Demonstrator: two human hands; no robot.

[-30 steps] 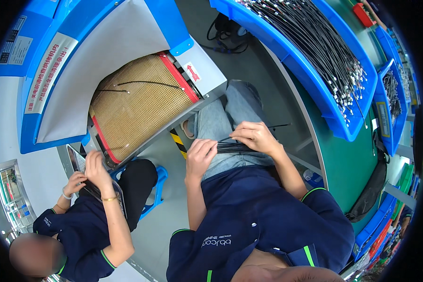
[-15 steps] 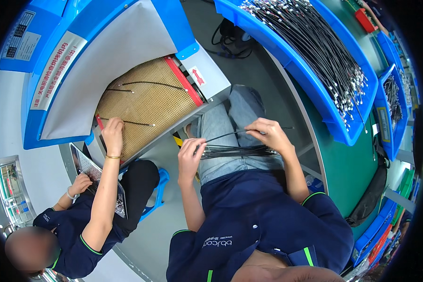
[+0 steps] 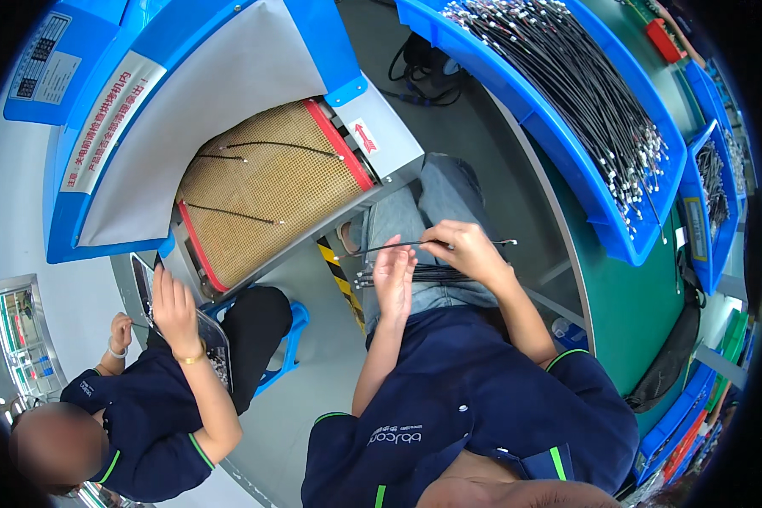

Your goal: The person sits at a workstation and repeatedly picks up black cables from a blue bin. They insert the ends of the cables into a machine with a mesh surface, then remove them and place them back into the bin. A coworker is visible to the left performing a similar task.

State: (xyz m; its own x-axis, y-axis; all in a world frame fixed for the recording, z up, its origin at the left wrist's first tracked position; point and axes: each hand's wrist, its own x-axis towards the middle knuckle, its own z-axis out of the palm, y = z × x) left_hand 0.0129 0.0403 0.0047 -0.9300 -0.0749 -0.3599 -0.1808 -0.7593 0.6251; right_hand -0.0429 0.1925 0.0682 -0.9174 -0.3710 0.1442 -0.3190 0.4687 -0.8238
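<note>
Over my lap, my right hand (image 3: 466,248) pinches a thin black cable (image 3: 364,252) with small connectors at its ends. The cable stretches out to both sides of that hand. My left hand (image 3: 394,279) is upright beside it, fingers stretched out, the cable running across near the fingertips. Below both hands, a bundle of black cables (image 3: 440,275) lies across my thighs, partly covered by the hands.
Ahead on the left, a blue machine (image 3: 330,51) has a mesh conveyor belt (image 3: 296,190) carrying several black cables. A co-worker's hand (image 3: 175,317) is over a tray at left. A blue bin (image 3: 525,110) full of cables stands on the green table (image 3: 618,296) at right.
My left hand has moved right along the cable and its fingers have opened out. My right hand has shifted slightly left. The co-worker's hand has withdrawn from the belt.
</note>
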